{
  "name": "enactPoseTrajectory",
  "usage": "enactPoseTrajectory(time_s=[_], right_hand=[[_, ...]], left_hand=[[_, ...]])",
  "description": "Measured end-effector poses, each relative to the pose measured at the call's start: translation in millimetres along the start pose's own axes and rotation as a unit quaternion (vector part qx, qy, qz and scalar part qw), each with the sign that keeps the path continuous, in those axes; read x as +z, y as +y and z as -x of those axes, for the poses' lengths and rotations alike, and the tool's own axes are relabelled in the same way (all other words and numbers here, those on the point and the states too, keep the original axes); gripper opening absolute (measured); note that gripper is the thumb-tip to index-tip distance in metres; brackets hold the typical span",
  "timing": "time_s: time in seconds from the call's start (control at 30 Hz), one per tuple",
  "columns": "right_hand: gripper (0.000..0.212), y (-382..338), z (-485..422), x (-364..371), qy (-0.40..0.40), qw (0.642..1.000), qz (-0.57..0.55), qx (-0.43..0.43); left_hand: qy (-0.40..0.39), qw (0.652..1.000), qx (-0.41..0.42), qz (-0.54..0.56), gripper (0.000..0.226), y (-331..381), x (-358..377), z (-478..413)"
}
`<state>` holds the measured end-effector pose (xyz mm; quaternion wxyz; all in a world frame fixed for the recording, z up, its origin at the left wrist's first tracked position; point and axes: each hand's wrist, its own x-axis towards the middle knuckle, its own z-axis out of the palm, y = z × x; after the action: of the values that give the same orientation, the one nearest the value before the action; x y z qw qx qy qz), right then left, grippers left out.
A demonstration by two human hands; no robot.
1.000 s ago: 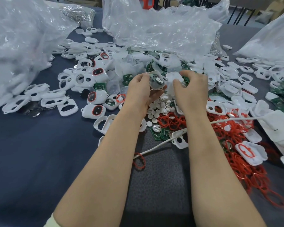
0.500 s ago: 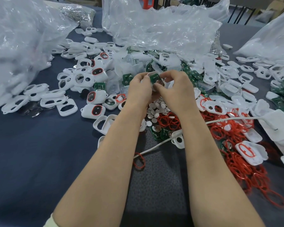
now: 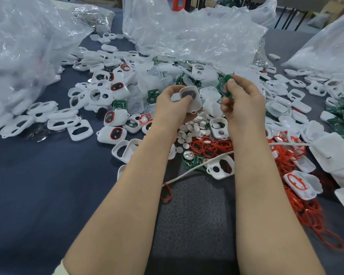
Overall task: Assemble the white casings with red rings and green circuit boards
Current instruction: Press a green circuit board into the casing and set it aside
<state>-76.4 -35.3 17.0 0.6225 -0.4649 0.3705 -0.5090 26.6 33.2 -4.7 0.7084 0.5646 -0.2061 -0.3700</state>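
left hand (image 3: 172, 105) grips white casing (image 3: 190, 98) | right hand (image 3: 244, 100) pinches green circuit board (image 3: 224, 85)

Green board (image 3: 224, 85) now apart from casing (image 3: 189, 98), apparently.

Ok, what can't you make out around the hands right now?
Head view only.
- The white casing in the left hand: fingers cover part; ring fitted or not, unclear.
- The green circuit board in the right hand: fingertips hide part; components too small.
- Inside the plastic bag: crinkled film blurs contents.
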Motion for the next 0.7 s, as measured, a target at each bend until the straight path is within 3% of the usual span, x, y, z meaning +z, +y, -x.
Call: enactPoseTrajectory(time_s=[0.23, 0.4, 0.6, 0.7], right_hand=[[0.011, 3.1, 1.8, 1.6, -0.021, 0.998, 0.049, -0.041], [0.012, 2.9, 2.5, 0.6, -0.075, 0.977, 0.151, -0.128], [0.012, 4.2, 4.4, 0.5, -0.117, 0.958, 0.204, -0.165], [0.019, 3.7, 4.7, 0.9, -0.139, 0.952, 0.209, -0.175]], left_hand=[[-0.019, 0.996, 0.049, -0.067, 0.022, 0.5, -0.6, 2.5], [-0.029, 0.999, 0.011, -0.032, 0.018, 1.6, -2.8, 3.1], [-0.034, 0.999, -0.024, -0.022, 0.005, 2.9, -2.1, 3.1], [-0.03, 0.999, -0.032, -0.013, 0.016, 3.9, -1.4, 2.0]])
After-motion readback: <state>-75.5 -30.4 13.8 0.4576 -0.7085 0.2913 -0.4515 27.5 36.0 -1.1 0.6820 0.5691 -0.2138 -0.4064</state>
